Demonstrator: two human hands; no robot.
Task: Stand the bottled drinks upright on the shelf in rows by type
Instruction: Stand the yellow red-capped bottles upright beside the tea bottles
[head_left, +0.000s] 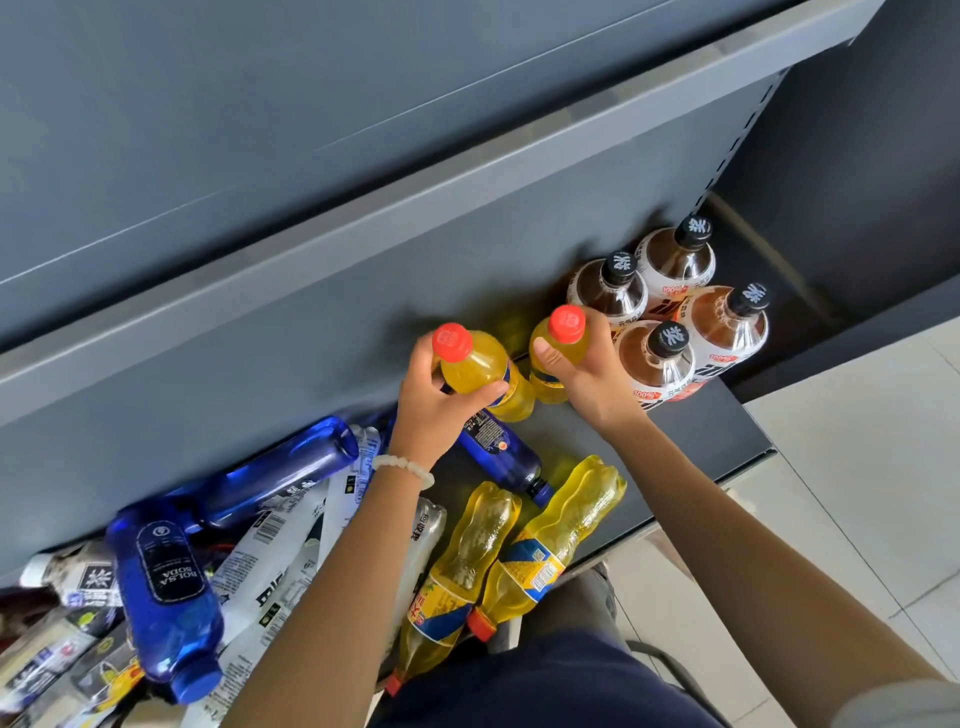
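shelf (691, 431): dark grey, low down, runs lower left to upper right; another grey shelf board (363, 228) above it
floor (857, 441): pale tiles, right of the shelf
pile of lying bottles (270, 551): left end of shelf, white-labelled and blue ones mixed, overlapping, none upright
big blue bottle (161, 587): lying on the pile, cap toward camera, label reads BOLSA SODA
second blue bottle (291, 462): lying behind it, near the back panel
small blue bottle (501, 449): lying under the left wrist area, cap pointing right
two lying yellow bottles (550, 545): side by side at shelf front edge, red caps toward camera, touching each other
brown tea bottles (670, 312): four, black caps, upright, tight 2x2 block at right end of shelf
left hand (436, 410): fingers wrapped round a yellow bottle (478, 369), red cap, tilted, just left of the other held one; cannot tell if its base touches the shelf
right hand (587, 374): gripping second yellow bottle (558, 345) at the shoulder, thumb on the front, red cap up, about upright, right beside the tea block
bracelet (405, 467): white beads, left wrist
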